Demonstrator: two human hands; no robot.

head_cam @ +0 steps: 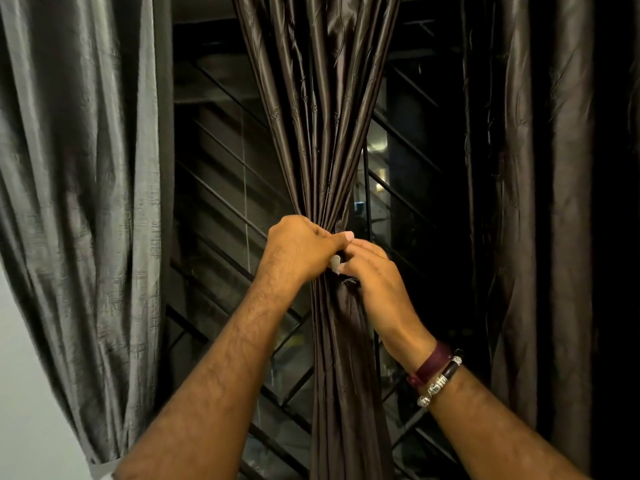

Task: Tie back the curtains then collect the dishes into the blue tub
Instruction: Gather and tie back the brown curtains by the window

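Gripping the gathered curtain (322, 140), left hand (301, 247) meets right hand (374, 282).

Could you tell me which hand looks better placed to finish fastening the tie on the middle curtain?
Probably the right hand: its fingertips pinch the pale tie, while the left hand grips the gathered brown curtain.

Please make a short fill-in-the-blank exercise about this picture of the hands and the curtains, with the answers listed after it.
1. Both hands meet at the ____ curtain, which is gathered into a bunch.
2. The bracelets sit on the ____ wrist.
3. The lighter grey curtain hangs on the ____ side of the picture.
4. Behind the curtains, the window shows ____ bars.

Answers: middle; right; left; diagonal
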